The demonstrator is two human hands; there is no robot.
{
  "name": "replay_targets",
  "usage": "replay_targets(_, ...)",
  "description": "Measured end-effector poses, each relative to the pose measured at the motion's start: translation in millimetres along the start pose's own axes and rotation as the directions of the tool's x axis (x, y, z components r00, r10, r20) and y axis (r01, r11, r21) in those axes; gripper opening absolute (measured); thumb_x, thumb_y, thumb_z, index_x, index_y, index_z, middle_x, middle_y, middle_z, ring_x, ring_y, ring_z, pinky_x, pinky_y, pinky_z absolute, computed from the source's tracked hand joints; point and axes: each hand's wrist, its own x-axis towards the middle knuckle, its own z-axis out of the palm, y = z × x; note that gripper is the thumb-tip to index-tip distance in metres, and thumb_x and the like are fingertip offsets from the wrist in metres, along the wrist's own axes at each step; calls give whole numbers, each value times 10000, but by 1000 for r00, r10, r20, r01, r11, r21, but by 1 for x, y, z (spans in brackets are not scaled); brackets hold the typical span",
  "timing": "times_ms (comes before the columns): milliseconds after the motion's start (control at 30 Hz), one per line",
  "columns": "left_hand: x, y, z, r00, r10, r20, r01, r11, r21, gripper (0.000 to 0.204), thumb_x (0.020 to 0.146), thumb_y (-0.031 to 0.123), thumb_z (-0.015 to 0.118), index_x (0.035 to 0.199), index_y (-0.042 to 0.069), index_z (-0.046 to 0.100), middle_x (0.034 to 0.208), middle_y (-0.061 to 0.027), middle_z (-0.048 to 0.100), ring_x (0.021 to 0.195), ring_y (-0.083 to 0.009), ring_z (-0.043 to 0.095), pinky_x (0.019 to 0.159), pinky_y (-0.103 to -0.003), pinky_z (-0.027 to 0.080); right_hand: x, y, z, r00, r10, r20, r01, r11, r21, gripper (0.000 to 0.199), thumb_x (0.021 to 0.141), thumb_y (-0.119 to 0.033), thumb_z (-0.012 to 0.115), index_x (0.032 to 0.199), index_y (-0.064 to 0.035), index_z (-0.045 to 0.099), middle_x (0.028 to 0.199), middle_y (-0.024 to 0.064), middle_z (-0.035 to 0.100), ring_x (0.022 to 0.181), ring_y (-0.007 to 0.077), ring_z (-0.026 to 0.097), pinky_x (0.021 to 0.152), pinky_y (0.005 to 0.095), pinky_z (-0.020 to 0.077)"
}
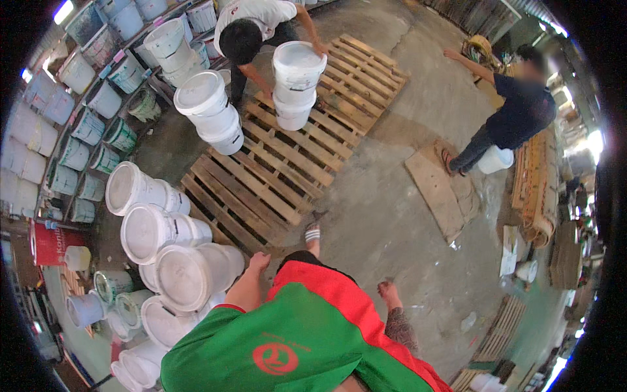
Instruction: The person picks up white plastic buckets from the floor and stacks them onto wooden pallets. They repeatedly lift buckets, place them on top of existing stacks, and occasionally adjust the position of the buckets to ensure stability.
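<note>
My left hand (260,262) hangs low beside my body, just right of a group of white lidded buckets (189,277) stacked in columns. Its fingers are too small and turned away to make out, and no object shows in it. I cannot tell whether it touches the nearest bucket. My right hand is out of sight. Ahead lie wooden pallets (287,160), and on them stands a two-high stack of white buckets (297,85). A co-worker in a white shirt (261,16) bends over that stack with both hands on it. Another bucket stack (212,114) stands to its left.
Shelves of paint-stained buckets (88,124) line the left wall. At right, a person in dark clothes (522,111) stands with one arm stretched out, near a white bucket (496,160) and a flat board (434,193) on the concrete floor. Another pallet (499,330) lies lower right.
</note>
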Motion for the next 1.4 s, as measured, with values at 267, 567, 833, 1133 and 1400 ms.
replay_targets(267, 58, 193, -80, 979, 28, -202, -93, 943, -320, 480, 880, 415, 567, 1122, 17, 685, 1079, -249, 690, 1058, -400, 653, 909, -462, 503, 142, -30, -83, 936, -346, -63, 323, 917, -232, 274, 914, -245, 550, 979, -23, 696, 822, 152, 709, 874, 339, 696, 767, 427, 548)
replay_targets(567, 91, 190, -51, 985, -162, -58, 126, 910, -396, 466, 876, 456, 606, 960, 11, 715, 964, -252, 707, 967, -395, 686, 836, -462, 522, 251, -220, -221, 976, -217, -34, 208, 961, -185, 394, 909, -340, 518, 1082, -39, 707, 1067, 232, 696, 1024, 418, 655, 885, 482, 520)
replay_targets(833, 27, 242, 17, 953, -273, -133, 96, 685, -722, 329, 863, 294, 626, 918, -27, 669, 779, -194, 702, 680, -339, 672, 615, -431, 538, 364, -214, -301, 952, -276, 134, 303, 916, -262, 401, 874, -326, 521, 1028, -14, 718, 1005, 265, 694, 992, 447, 657, 882, 500, 521)
replay_targets(1133, 24, 352, 70, 775, -528, -349, 234, 752, -617, 386, 876, 352, 650, 963, -20, 700, 841, -199, 714, 781, -348, 698, 731, -448, 542, 469, -139, -353, 903, -206, 378, 385, 780, -493, 363, 795, -298, 563, 946, -5, 716, 941, 274, 690, 916, 449, 671, 792, 533, 526)
replay_targets(1400, -26, 365, 121, 721, -646, -250, 370, 664, -649, 467, 891, 418, 591, 1104, 19, 709, 1072, -236, 705, 1057, -404, 659, 937, -471, 507, 509, -219, -338, 814, -375, 444, 541, 767, -344, 361, 865, -301, 557, 1021, -18, 720, 992, 237, 705, 928, 440, 672, 802, 522, 543)
